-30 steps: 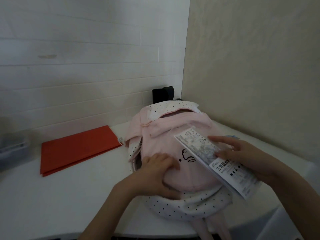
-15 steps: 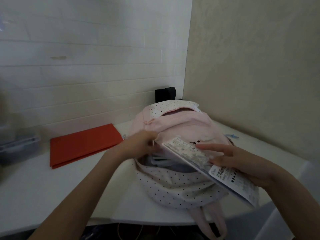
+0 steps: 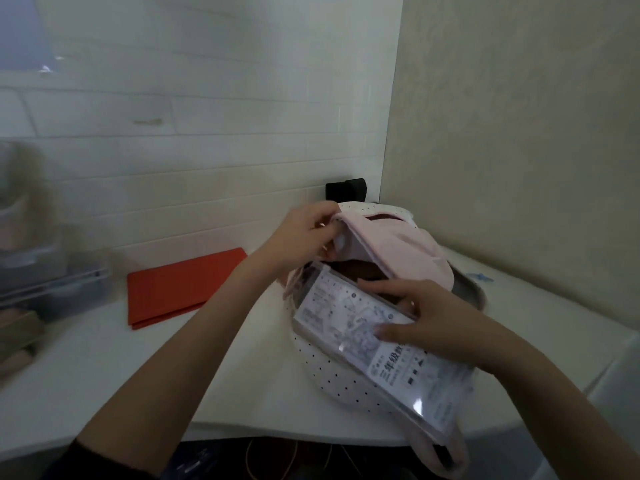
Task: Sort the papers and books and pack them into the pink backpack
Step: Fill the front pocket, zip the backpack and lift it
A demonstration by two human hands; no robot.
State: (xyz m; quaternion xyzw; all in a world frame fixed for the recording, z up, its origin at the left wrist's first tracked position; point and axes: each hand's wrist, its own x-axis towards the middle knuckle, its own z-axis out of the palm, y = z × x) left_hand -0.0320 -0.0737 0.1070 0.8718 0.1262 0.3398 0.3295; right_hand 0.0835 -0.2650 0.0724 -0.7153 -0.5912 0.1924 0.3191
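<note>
The pink backpack lay on the white bench in the corner, soft fabric, its underside panel white with small black dots, a looped pink strap hanging over the bench's front edge. The left hand pinched the pink flap's edge, fingers curled tight on the cloth, lifting it so the main opening gaped; dark interior, contents not clear. The right hand held a flat rectangular booklet in a glossy clear plastic sleeve, thumb on the printed face, fingers wrapped over the far long edge. The booklet was tilted, its upper-left end at the mouth of the opening, its lower end sticking out past the bench edge; how far it was in, cannot tell. The cover was white with grey print and bold characters, with glare spots on the plastic.

A flat orange-red folder, matte and rectangular, lay on the bench left of the backpack, well apart. A small black boxy object stood against the white brick-pattern wall behind the bag. Blurred grey trays sat at far left.
</note>
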